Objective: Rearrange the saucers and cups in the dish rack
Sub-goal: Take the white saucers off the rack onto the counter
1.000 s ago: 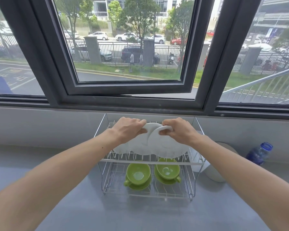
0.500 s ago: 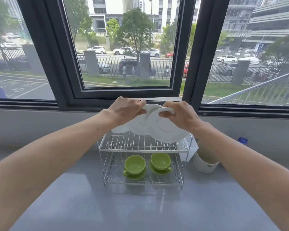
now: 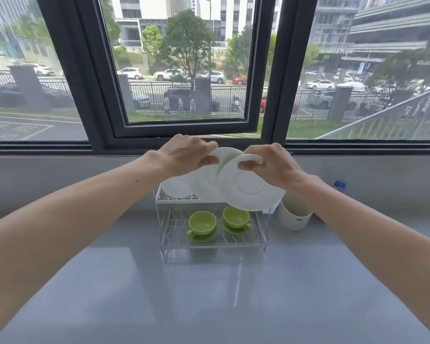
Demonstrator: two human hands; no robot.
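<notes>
A two-tier wire dish rack [image 3: 262, 234] stands on the grey counter under the window. My left hand [image 3: 186, 153] grips the top edge of a white saucer [image 3: 206, 184], and my right hand [image 3: 268, 165] grips the top edge of a second white saucer [image 3: 253, 192] that overlaps the first. Both saucers are held upright above the rack's upper tier. A third white saucer [image 3: 174, 188] stands at the upper tier's left end. On the lower tier sit two green cups, the left cup [image 3: 201, 220] and the right cup [image 3: 235, 216], each on a green saucer.
A white round container [image 3: 294, 219] stands just right of the rack. A blue-capped bottle [image 3: 339, 184] shows behind my right forearm. The grey counter [image 3: 209, 294] stretches toward me. The window sill and dark frame [image 3: 60, 145] run right behind the rack.
Both hands have lifted the two white saucers up from the upper tier; they now hang higher and a little nearer to me. The view has pulled back from the rack.
</notes>
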